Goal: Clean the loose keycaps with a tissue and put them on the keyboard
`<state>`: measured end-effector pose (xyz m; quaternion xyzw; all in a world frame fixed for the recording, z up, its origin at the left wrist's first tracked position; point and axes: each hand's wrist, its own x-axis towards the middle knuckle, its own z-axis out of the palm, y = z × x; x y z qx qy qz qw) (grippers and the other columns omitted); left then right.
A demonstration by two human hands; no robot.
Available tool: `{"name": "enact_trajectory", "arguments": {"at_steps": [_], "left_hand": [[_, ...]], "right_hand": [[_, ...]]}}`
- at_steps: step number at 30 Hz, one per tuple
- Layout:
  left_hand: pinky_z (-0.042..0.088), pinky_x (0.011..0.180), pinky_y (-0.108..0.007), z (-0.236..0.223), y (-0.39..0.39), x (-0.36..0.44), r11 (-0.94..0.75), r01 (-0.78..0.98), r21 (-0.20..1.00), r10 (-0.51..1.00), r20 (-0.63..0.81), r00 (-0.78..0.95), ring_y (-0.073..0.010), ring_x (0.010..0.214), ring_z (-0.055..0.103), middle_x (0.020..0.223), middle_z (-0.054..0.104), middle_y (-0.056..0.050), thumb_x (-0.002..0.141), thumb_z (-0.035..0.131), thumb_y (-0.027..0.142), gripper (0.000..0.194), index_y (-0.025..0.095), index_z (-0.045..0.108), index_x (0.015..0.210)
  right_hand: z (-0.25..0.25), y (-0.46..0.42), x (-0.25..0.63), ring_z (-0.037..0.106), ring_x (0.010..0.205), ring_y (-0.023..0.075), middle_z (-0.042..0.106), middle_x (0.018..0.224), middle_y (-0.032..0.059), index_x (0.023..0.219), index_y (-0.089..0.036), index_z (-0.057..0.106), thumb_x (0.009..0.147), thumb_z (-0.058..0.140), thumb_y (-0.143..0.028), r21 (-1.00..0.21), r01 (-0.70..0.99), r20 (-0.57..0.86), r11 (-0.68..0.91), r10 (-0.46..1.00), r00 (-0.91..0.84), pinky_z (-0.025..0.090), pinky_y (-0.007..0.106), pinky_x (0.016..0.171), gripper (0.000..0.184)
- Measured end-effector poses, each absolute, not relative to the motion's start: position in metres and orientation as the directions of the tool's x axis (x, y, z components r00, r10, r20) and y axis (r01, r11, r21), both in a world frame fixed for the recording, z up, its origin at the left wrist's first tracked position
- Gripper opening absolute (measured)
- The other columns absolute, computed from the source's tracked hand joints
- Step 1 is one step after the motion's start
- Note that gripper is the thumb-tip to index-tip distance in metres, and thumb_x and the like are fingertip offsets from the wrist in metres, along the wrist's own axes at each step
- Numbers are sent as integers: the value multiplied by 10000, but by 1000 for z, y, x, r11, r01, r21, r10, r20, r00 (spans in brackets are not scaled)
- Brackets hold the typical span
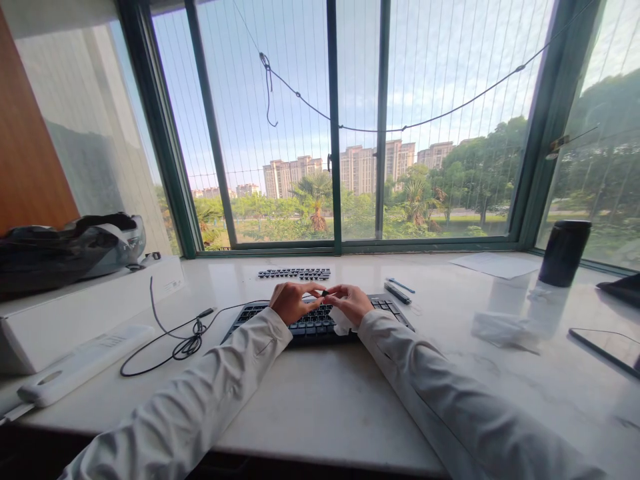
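Both my hands hover over a black keyboard (320, 320) on the white counter. My left hand (291, 301) and my right hand (351, 301) meet at their fingertips and pinch a small dark piece (325, 293), apparently a keycap, between them. A white cloth or tissue (342, 321) is tucked under my right palm. A row of removed dark keycaps (295, 273) lies farther back, beyond the keyboard. The keyboard's cable (180, 340) coils off to the left.
A white box (75, 307) with a dark bag (65, 250) on top stands at the left. A white remote-like device (80, 363) lies near it. At right are pens (399, 289), a crumpled tissue (500, 328), a black cylinder (564, 253), paper (495, 265) and a dark tablet (607, 347).
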<state>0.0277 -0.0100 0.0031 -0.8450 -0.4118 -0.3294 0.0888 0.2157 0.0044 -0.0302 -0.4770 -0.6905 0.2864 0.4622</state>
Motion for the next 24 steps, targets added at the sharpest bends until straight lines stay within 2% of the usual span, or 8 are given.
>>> {"name": "enact_trajectory", "arguments": {"at_steps": [5, 9, 13, 17, 20, 24], "left_hand": [[456, 678, -214, 1, -9, 29, -631, 765, 126, 647, 630, 430, -146, 782, 687, 852, 749, 72, 774, 644, 456, 288, 342, 702, 1032], [471, 721, -232, -1, -7, 30, -608, 781, 142, 658, 641, 395, -153, 810, 689, 882, 748, 69, 795, 628, 459, 235, 362, 719, 989], [483, 775, -241, -1, -6, 29, -628, 762, 159, 650, 645, 401, -160, 907, 683, 988, 734, 51, 842, 579, 435, 236, 361, 712, 1023], [479, 809, -234, -2, -4, 28, -664, 729, 167, 640, 630, 439, -153, 996, 662, 1057, 713, 62, 870, 549, 409, 225, 379, 704, 1031], [475, 819, -238, -3, -6, 30, -663, 730, 169, 642, 629, 438, -158, 973, 669, 1022, 723, 75, 815, 620, 432, 241, 388, 696, 1039], [476, 749, -238, 0, -13, 32, -605, 776, 179, 651, 672, 353, -154, 827, 691, 901, 746, 80, 775, 646, 494, 278, 370, 705, 1016]], "right_hand": [[-34, 5, 216, 680, 836, 221, 735, 798, 63, 818, -177, 744, 740, 655, -504, -832, 354, 383, 427, 904, -191, 504, 374, 854, 348], [-35, 5, 217, 683, 830, 220, 737, 782, 60, 844, -187, 753, 791, 581, -547, -827, 326, 402, 459, 887, -229, 499, 398, 879, 402], [-35, 6, 217, 687, 827, 228, 737, 777, 62, 897, -188, 746, 766, 617, -537, -854, 313, 381, 417, 909, -170, 507, 411, 870, 394], [-37, 11, 217, 688, 794, 238, 726, 739, 65, 877, -176, 733, 689, 711, -491, -898, 258, 345, 355, 935, -86, 539, 403, 785, 367], [-39, 13, 216, 682, 754, 235, 719, 734, 68, 823, -169, 717, 637, 759, -459, -922, 203, 328, 331, 943, -53, 548, 395, 731, 346], [-37, 11, 212, 676, 732, 216, 717, 739, 62, 815, -164, 686, 633, 763, -436, -939, 137, 313, 315, 949, -35, 543, 380, 716, 336]]}}
